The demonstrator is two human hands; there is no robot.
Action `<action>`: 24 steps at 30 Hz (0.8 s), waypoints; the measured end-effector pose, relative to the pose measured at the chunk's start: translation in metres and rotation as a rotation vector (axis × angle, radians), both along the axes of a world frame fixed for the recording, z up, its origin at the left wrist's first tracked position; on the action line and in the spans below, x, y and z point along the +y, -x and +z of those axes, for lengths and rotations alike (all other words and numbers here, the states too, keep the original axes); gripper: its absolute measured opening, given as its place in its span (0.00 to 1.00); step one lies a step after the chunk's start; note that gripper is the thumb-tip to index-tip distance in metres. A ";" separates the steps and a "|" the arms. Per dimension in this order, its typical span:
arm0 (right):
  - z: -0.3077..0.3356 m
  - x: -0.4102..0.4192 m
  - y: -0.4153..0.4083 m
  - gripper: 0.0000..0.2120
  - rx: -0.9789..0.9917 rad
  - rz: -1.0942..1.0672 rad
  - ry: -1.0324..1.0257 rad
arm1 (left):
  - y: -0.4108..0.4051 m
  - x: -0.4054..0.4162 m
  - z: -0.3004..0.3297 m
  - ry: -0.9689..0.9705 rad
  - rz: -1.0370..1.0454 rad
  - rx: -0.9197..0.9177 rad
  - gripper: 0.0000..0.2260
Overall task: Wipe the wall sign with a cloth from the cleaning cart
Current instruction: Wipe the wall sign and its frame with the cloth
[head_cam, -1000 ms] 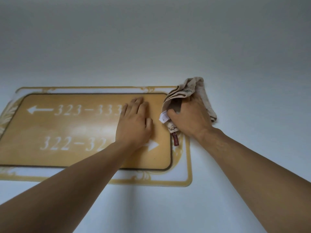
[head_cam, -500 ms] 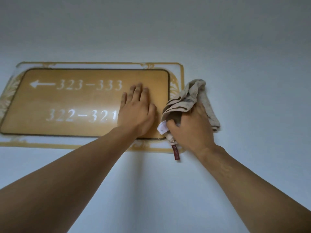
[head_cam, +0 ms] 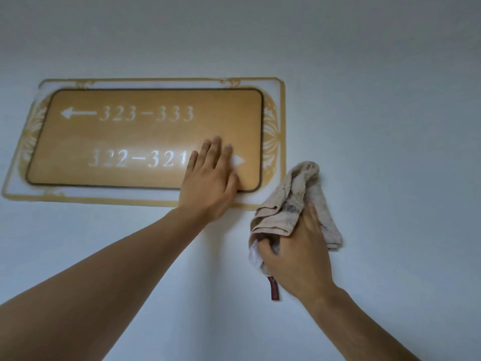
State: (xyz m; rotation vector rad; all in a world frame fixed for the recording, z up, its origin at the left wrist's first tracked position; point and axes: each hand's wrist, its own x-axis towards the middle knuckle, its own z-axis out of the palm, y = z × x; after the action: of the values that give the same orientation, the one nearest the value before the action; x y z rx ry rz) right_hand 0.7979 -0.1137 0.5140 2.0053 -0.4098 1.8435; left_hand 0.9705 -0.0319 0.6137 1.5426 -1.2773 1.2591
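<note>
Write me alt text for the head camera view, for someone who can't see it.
A left hand lies flat on a golden rectangular wall sign reading 323-333 and 322-321, while the right hand holds a crumpled beige cloth against the white wall, below the sign's right corner.

Left hand [head_cam: 209, 182] flat on the wall sign [head_cam: 145, 138]; right hand [head_cam: 296, 259] clutches the cloth [head_cam: 299, 194] beside it

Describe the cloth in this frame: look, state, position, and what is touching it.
The cloth is a beige, terry-like rag, crumpled and bunched, with grey smudges near its middle. A white label and a dark red tag hang from its lower end. The right hand grips it against the bare wall, below and right of the sign, just off the sign's lower right corner.
</note>
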 end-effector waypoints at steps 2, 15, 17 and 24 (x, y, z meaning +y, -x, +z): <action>-0.009 0.001 0.001 0.29 0.041 -0.024 -0.041 | -0.001 0.005 -0.001 -0.027 -0.009 0.000 0.30; -0.035 0.015 -0.020 0.23 0.135 -0.114 -0.131 | -0.017 0.056 -0.030 -0.129 -0.120 -0.029 0.18; -0.036 0.020 -0.026 0.24 0.157 -0.188 -0.150 | -0.027 0.064 -0.036 -0.118 -0.088 -0.019 0.16; -0.042 0.046 -0.062 0.27 0.155 -0.144 -0.155 | -0.048 0.083 -0.047 -0.135 -0.049 -0.022 0.20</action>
State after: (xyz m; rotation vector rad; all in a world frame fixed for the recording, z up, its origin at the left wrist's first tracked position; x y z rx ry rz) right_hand 0.8596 -0.0674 0.4724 2.1405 -0.6505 1.6008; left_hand 1.0185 0.0512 0.5669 1.5854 -1.4308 1.1827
